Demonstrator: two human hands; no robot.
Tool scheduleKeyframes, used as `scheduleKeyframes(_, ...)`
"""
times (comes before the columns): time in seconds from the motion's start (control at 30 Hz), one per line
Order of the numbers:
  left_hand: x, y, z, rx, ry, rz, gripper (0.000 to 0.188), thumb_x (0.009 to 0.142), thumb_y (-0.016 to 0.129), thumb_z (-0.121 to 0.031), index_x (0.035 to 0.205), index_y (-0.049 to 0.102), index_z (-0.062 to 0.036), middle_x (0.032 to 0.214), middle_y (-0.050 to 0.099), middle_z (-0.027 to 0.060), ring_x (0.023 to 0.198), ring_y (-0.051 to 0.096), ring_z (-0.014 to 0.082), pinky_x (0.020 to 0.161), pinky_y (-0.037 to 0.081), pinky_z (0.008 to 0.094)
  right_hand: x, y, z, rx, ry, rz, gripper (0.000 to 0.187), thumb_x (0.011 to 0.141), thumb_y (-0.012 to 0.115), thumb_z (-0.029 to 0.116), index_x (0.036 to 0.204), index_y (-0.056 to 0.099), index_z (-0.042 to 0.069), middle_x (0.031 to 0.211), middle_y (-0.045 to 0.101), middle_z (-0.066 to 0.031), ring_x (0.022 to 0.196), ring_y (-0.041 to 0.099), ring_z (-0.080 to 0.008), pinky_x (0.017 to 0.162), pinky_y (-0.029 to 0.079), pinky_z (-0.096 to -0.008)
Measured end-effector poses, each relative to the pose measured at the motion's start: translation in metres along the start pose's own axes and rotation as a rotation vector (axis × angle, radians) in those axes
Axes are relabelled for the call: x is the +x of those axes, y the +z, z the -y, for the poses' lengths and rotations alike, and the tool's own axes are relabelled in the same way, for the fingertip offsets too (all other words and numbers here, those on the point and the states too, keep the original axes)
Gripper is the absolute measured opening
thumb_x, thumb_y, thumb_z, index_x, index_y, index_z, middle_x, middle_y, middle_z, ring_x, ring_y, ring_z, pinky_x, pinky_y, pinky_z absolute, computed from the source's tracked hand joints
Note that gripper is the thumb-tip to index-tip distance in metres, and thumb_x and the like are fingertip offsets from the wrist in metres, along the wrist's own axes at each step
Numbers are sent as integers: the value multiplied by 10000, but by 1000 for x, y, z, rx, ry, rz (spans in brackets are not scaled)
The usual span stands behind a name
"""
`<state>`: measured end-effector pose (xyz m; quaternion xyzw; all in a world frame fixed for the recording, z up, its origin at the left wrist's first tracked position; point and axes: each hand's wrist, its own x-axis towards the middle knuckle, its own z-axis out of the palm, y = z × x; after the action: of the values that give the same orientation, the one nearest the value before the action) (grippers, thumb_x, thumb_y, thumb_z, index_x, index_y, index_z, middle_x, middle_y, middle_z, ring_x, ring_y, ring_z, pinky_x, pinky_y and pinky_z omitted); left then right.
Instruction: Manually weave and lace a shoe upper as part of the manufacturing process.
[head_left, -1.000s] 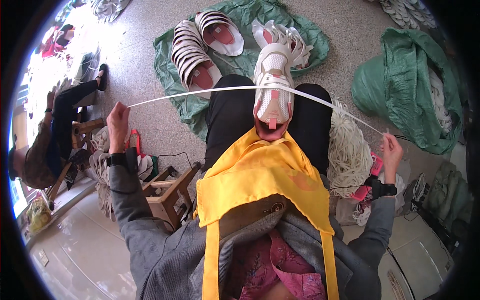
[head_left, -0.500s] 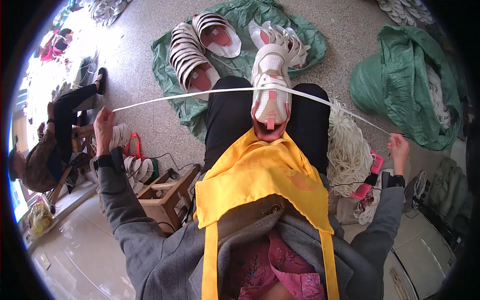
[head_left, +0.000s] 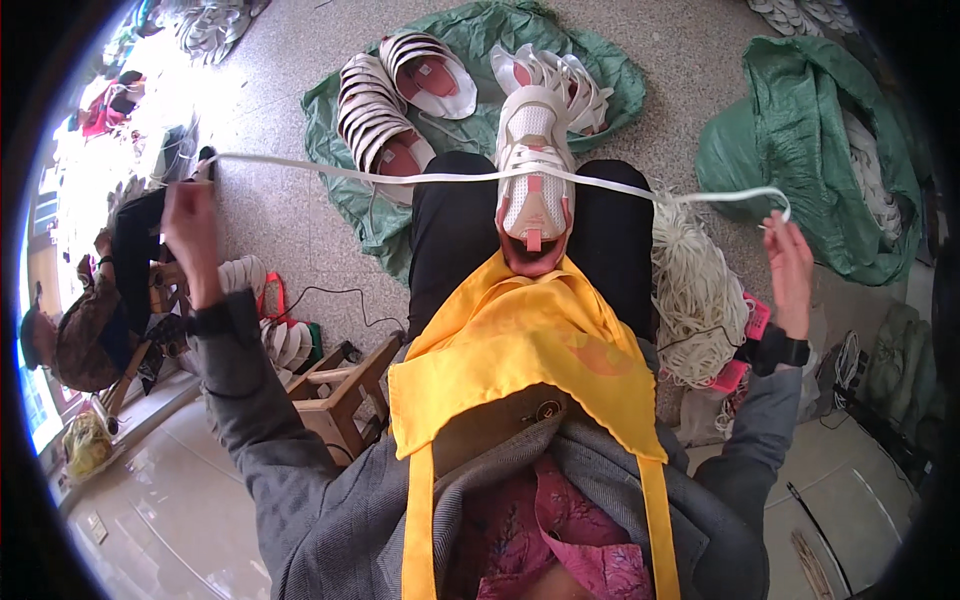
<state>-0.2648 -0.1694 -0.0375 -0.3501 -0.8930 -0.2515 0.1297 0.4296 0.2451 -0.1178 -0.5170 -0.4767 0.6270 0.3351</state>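
A white and pink sneaker [head_left: 535, 200] sits toe away between my dark-trousered knees, its heel against the yellow apron [head_left: 520, 370]. A white shoelace [head_left: 440, 179] runs through its upper and stretches out to both sides. My right hand [head_left: 790, 262] pinches the lace close to its end, where it bends over in a loop. On the other side my left hand [head_left: 190, 232] is raised near the lace's far left end. Motion smears its fingers, so whether it grips the lace does not show.
Stacked shoe uppers [head_left: 375, 115] lie on a green sheet [head_left: 340, 215] ahead. At right stand a bundle of white laces [head_left: 690, 300] and a green sack [head_left: 790, 150]. A wooden stool [head_left: 340, 395] is at my left; beyond it sits another person [head_left: 85, 310].
My left hand has risen and moved slightly outward. My right hand has risen a little. The lace, taut before, now sags and curls at its right end.
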Motion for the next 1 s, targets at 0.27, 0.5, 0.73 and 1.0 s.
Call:
scheduleKeyframes(0.27, -117, 79, -146, -903, -237, 1045, 133, 972, 690, -139, 898, 628, -47, 820, 684, 3, 716, 568, 45, 643, 445, 230, -67, 175, -5, -333, 58, 525, 154, 960, 686, 88, 1062, 737, -16, 987, 755, -62, 692, 649, -97, 597, 521, -246)
scheduleKeyframes(0.5, -126, 114, -213, -886, 31, 849, 119, 946, 663, -64, 912, 594, 26, 962, 757, 106, 847, 668, 103, 748, 528, 280, -48, 243, -11, -886, -648, 457, 143, 905, 696, 34, 1041, 721, -5, 845, 710, -87, 639, 630, -175, 592, 487, -294)
scheduleKeyframes(0.73, -119, 135, -235, -660, 143, 703, 77, 919, 662, -7, 935, 603, 39, 938, 735, 110, 859, 704, 141, 759, 554, 281, -40, 263, -17, -507, -466, 365, 270, 912, 681, -24, 1176, 731, 2, 909, 738, -74, 810, 709, -128, 733, 580, -270)
scheduleKeyframes(1.0, -116, 150, -232, -779, 12, 733, 63, 920, 655, 23, 954, 607, 48, 928, 715, 85, 867, 696, 117, 786, 559, 262, -37, 269, -25, -248, -329, 348, 197, 914, 683, -41, 1106, 727, -38, 907, 760, -63, 825, 723, -104, 741, 592, -253)
